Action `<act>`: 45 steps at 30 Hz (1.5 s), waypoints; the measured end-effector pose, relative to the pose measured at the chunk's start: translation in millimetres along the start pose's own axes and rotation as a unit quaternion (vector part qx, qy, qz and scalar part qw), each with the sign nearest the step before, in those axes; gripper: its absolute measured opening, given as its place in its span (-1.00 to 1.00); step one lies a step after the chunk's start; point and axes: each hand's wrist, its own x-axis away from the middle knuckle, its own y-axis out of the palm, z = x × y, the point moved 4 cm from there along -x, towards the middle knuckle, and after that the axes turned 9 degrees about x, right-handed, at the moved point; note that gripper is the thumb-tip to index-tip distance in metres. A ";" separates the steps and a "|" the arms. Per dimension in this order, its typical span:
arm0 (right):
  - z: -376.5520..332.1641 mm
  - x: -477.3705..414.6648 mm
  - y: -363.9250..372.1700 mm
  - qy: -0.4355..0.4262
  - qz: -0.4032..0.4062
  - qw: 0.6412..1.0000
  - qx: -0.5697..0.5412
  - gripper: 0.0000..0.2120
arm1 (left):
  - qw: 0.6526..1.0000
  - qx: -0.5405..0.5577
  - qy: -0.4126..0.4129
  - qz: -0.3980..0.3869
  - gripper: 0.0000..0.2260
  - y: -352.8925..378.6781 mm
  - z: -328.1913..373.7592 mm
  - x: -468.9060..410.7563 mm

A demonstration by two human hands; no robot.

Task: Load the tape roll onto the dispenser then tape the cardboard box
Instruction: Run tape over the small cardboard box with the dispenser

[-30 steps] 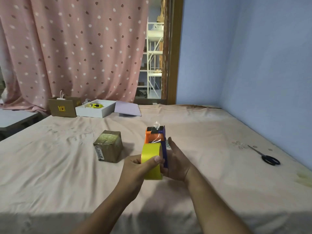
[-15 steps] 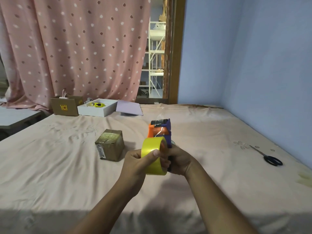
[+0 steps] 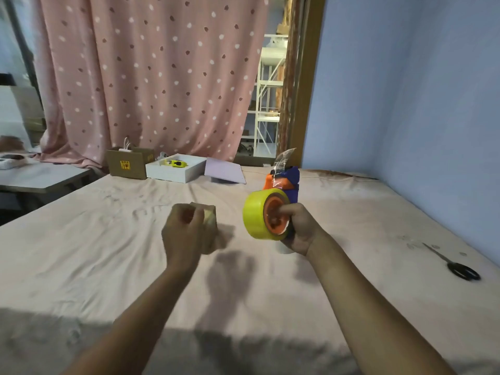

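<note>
A yellow tape roll (image 3: 254, 217) sits on the orange hub of the blue and orange dispenser (image 3: 286, 182). My right hand (image 3: 300, 228) grips the dispenser's handle, thumb against the hub. A clear strip of tape sticks up from the dispenser's top. My left hand (image 3: 184, 234) hovers to the left, fingers curled, blurred, holding nothing that I can make out. It covers most of the small brown cardboard box (image 3: 209, 213) lying on the bed behind it.
The pink sheet (image 3: 108, 253) covers the bed. Black scissors (image 3: 457, 266) lie at the right. At the far edge stand a brown carton (image 3: 127, 165), a white tray (image 3: 176, 171) and a lilac lid (image 3: 224, 173). A grey table (image 3: 40, 177) is at the left.
My left hand has let go of the yellow roll and swung left in front of the box. The roll now sits on the dispenser's hub, which my right hand has turned toward me.
</note>
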 end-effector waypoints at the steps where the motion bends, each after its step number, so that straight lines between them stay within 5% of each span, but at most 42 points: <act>1: -3.1 -0.4 -4.3 0.005 0.015 1.000 0.000 -0.52 | 0.996 -0.084 -0.001 -0.020 -0.68 -3.1 -14.2 -13.7; 5: -16.0 2.1 -15.9 0.014 0.053 0.998 -0.005 -0.73 | 0.976 -0.169 -0.086 -0.107 -0.10 -2.5 -55.5 -30.4; 10: -30.9 4.0 -18.7 0.002 0.063 0.997 0.035 -0.72 | 0.971 -0.202 -0.066 -0.108 -0.23 9.2 -75.0 -28.8; 15: -55.2 6.5 -25.9 -0.008 0.119 0.961 0.251 -0.74 | 0.967 -0.231 -0.005 -0.105 -0.34 35.4 -63.3 5.0; 19: -70.3 3.7 -16.0 -0.033 0.141 0.868 0.474 -0.58 | 0.966 -0.226 0.008 -0.121 -0.36 56.6 -57.1 37.1; 24: -69.2 -2.3 7.0 -0.093 0.093 0.696 0.706 -0.38 | 0.957 -0.229 0.004 -0.177 -0.32 71.8 -55.5 55.8; 29: -66.6 -6.5 16.8 -0.114 0.067 0.560 0.818 -0.46 | 0.945 -0.163 -0.010 -0.282 -0.20 68.6 -52.3 53.3; 32: -66.3 -9.9 18.1 -0.125 0.060 0.519 0.843 -0.47 | 0.949 -0.134 -0.073 -0.277 -0.55 52.3 -56.0 27.8; 34: -65.1 -12.6 20.0 -0.128 0.048 0.489 0.861 -0.41 | 0.948 0.008 -0.212 -0.237 -0.83 40.2 -50.3 9.0; 36: -64.7 -15.5 24.7 -0.141 0.037 0.454 0.879 -0.41 | 0.913 0.143 -0.315 -0.215 -0.65 34.2 -42.9 -6.2; 39: -64.3 -19.6 34.2 -0.170 0.021 0.400 0.900 -0.51 | 0.888 0.191 -0.350 -0.230 -0.48 34.1 -39.3 -21.7; 45: -65.2 -21.9 46.0 -0.214 -0.008 0.370 0.904 -0.55 | 0.872 0.218 -0.386 -0.210 -0.68 45.5 -59.1 -20.0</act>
